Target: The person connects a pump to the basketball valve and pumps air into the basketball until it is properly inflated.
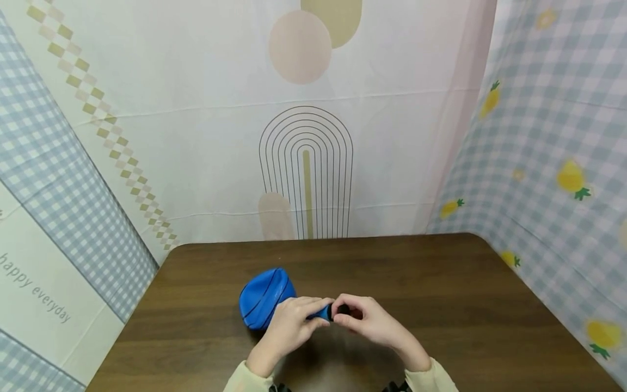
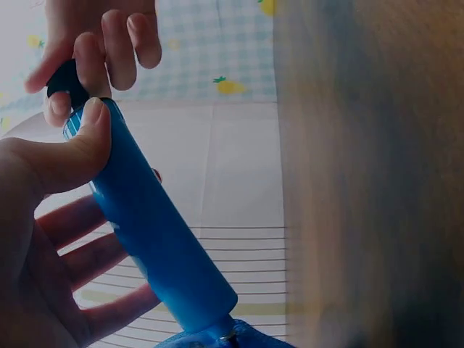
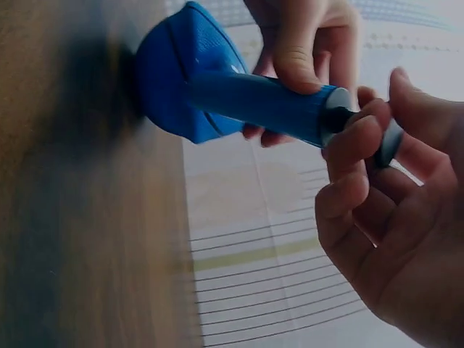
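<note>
A blue ball (image 1: 264,299) with black seam lines looks partly deflated, its side dented, over the left half of the table. Attached to it by one end is a blue hand pump (image 2: 163,225), a slim cylinder. My left hand (image 1: 294,321) grips the pump barrel, thumb along its upper end in the left wrist view. At the other end, my right hand (image 1: 372,321) holds the black pump handle (image 3: 391,141) with curled fingers. A short length of black rod shows between handle and barrel in the right wrist view.
The brown wooden table (image 1: 416,272) has rounded far corners. Behind it hangs a pale cloth (image 1: 210,163) with printed arches, and checked cloths (image 1: 539,136) hang at both sides.
</note>
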`<state>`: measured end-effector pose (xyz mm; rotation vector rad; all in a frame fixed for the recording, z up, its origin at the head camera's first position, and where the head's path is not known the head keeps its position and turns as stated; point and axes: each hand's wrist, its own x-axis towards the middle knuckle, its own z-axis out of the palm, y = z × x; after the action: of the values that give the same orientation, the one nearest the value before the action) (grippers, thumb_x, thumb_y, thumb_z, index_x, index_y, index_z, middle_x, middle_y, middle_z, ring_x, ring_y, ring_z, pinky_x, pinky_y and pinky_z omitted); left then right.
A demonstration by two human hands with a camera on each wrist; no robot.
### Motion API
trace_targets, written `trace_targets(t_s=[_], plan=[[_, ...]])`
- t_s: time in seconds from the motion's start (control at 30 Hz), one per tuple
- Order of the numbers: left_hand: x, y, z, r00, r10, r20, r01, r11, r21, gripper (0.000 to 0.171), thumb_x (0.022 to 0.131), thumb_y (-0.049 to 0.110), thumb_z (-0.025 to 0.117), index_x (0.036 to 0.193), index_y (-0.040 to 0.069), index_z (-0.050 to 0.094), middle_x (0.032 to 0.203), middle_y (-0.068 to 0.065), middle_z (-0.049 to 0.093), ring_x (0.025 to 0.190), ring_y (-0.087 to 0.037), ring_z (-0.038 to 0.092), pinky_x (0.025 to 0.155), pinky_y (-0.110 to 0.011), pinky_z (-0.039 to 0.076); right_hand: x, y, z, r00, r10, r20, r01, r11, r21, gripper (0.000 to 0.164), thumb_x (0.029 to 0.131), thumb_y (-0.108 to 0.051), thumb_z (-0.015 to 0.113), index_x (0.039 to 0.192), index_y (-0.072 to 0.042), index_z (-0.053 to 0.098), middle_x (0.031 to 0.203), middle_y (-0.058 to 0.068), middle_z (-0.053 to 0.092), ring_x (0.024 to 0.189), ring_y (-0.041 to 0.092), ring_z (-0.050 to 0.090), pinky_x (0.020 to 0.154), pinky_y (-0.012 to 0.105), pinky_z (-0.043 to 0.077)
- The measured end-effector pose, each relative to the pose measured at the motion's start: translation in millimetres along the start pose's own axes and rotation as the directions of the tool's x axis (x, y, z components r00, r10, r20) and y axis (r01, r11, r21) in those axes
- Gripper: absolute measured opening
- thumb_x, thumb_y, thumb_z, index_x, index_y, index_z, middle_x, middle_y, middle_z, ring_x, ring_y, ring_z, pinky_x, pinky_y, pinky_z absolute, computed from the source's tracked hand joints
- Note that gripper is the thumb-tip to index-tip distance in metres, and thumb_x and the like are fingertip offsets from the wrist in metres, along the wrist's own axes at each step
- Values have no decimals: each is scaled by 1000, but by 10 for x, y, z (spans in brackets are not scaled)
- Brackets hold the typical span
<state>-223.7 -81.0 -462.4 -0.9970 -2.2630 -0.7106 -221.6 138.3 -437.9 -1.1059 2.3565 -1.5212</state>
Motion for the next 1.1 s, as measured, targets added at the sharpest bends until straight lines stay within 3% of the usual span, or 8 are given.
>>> trace_targets(t_s=[0.13,0.3,0.6,0.73,0.83,0.97,1.1], plan=[[5,1,4,999,-42,16,42,999,-34,40,77,30,79,115,23,72,104,8,75,93,-8,71,74,-28,56,-34,-63,-80,999,-22,27,24,997,-77,9,99,-21,55,103,-15,62,62,0,49,52,-5,40,50,18,42],[35,-22,-32,999,-36,2,36,997,-70,42,77,28,79,118,26,70,107,9,74,93,-9,70,73,-26,56,-86,-238,-199,999,-33,43,36,996,-79,11,100,-20,54,109,-17,61,65,-4,49,53,-5,42,50,19,43],[28,-44,-61,997,-79,3,79,994,-71,45,79,29,77,122,29,67,110,8,73,95,-9,70,74,-27,56,-369,-498,-534,998,-52,-26,52,999,-3,18,99,-4,51,111,-12,62,70,15,56,57,9,52,51,27,49],[30,-43,-34,997,-75,7,76,995,-61,45,80,29,77,123,31,66,110,9,73,95,-9,70,73,-26,56,-441,-508,-624,996,-90,-14,90,996,-4,22,98,1,50,111,-11,62,70,12,57,57,10,52,50,26,48],[28,-34,-26,997,-71,11,72,996,-53,44,81,30,75,124,30,66,110,9,73,94,-9,70,73,-25,55,-421,-463,-619,992,-129,-8,129,990,63,22,98,5,48,112,-8,60,69,12,54,58,14,52,50,26,48],[25,-17,-43,997,-76,29,78,994,-75,44,82,28,75,124,27,66,111,8,73,95,-10,70,73,-26,55,-320,-381,-520,992,-123,2,121,976,180,19,99,4,45,112,-3,57,67,18,50,56,16,51,49,27,49],[36,2,-67,994,-82,66,88,991,-98,41,83,26,74,124,24,67,111,6,73,96,-10,70,74,-27,55,-188,-274,-374,997,-77,-13,78,986,150,15,100,-2,49,113,0,55,66,21,50,56,5,50,47,27,48]])
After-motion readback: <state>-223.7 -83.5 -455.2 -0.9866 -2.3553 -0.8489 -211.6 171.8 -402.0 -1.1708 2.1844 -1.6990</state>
